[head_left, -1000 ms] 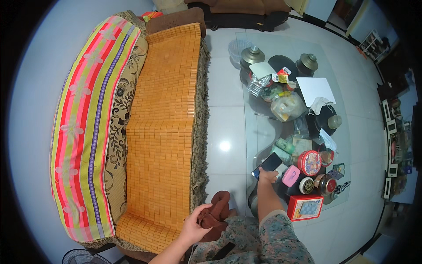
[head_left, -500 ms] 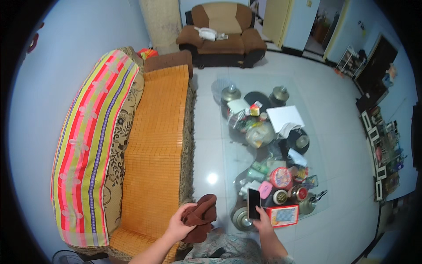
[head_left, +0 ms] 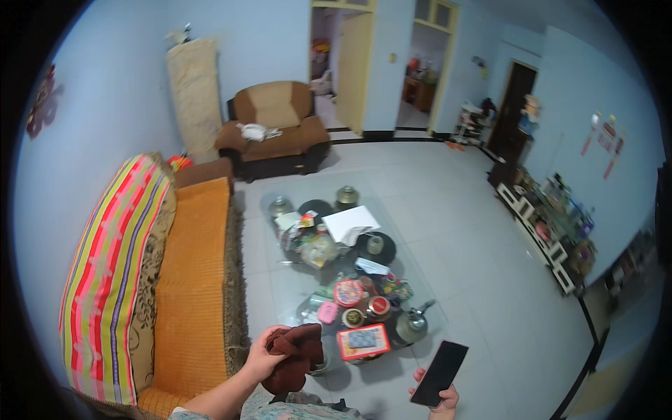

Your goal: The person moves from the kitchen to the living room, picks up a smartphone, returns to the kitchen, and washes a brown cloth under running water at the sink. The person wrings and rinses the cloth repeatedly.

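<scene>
My left hand (head_left: 262,355) is closed round a bunched brown cloth (head_left: 297,353), perhaps a garment, near the front end of the sofa. My right hand (head_left: 448,400) grips a smartphone (head_left: 441,371) with a dark screen, held upright at a tilt right of the table's near end. Just beyond the hands, on the glass coffee table (head_left: 292,292), are a red-rimmed box (head_left: 363,341), a pink case (head_left: 327,313), a round red tin (head_left: 348,292), jars and a metal kettle (head_left: 411,326).
Along the left stands a sofa with an orange mat (head_left: 194,259) and a striped cover (head_left: 112,280). A brown armchair (head_left: 276,133) is at the back. White sheets (head_left: 343,222) lie on the table's far half. A low cabinet (head_left: 539,224) runs along the right wall.
The view has tilted up and swung right. My right hand has carried the phone rightward, away from above the table. The brown cloth stays in my left hand.
</scene>
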Tool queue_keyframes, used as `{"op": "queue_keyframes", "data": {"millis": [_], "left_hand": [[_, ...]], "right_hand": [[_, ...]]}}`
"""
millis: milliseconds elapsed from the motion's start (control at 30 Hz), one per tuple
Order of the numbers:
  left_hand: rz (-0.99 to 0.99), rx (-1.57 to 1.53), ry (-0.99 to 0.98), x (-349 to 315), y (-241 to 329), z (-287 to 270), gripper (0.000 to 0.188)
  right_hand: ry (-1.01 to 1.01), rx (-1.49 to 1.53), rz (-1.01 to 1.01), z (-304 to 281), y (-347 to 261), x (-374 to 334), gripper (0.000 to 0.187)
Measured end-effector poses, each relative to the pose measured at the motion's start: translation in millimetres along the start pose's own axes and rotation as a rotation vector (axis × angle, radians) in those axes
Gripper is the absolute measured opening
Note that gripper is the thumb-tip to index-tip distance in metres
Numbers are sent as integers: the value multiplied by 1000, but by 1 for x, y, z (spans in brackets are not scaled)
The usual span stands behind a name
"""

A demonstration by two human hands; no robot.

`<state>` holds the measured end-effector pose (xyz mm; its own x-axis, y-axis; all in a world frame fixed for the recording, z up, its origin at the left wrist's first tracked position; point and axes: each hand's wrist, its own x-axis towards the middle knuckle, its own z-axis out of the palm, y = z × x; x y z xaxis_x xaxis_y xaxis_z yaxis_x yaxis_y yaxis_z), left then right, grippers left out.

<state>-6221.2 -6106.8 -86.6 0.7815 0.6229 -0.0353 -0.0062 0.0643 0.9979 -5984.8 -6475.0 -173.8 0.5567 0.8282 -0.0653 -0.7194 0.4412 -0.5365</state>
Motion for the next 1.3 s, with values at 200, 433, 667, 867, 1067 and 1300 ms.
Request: {"op": "queue_keyframes", "data": {"millis": [200,433,667,867,1067,1300], "left_hand": [[13,-13,-177,-17,7,159,48],[77,-12,-457,-31,6,286,49],[69,-24,-587,0,4,356,47],[59,-11,-656,54,-16,420,46],[7,-69,-703,141,-21,496,45],[100,4,-718,265,2,582,47]], "right_hand": [[163,266,-88,-64,-41,-159,72],[540,289,-316,-80,-74,-290,65],[635,294,-434,-91,-103,-314,59],[724,276,-492,-110,-135,-299,55],[840,263,-541,-146,-192,-255,52],[1153,213,-617,-163,-244,-249,49]]}}
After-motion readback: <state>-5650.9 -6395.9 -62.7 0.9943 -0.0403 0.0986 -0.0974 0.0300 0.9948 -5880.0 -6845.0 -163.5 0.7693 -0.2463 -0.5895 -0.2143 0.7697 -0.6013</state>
